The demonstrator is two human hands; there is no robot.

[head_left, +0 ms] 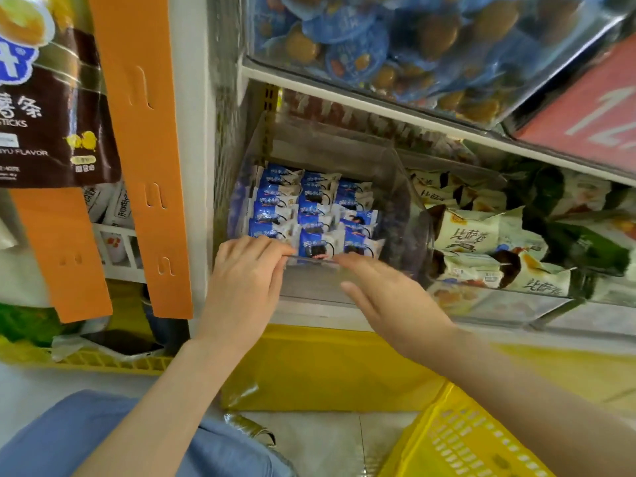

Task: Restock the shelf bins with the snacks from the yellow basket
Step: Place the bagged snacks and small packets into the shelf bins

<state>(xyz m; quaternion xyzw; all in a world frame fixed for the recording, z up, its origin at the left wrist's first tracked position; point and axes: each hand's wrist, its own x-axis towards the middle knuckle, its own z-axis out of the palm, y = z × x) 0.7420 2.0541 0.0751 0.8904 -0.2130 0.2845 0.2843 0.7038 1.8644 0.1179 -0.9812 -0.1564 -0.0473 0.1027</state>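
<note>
Yellow basket [464,442] sits low, under the right arm. Left hand [244,277] curls its fingers over the front edge of the clear bin [402,208]. Right hand [389,297] is flat with straight fingers at that same edge. Blue snack packs [309,208] lie in rows in the bin, just past the fingertips.
</note>
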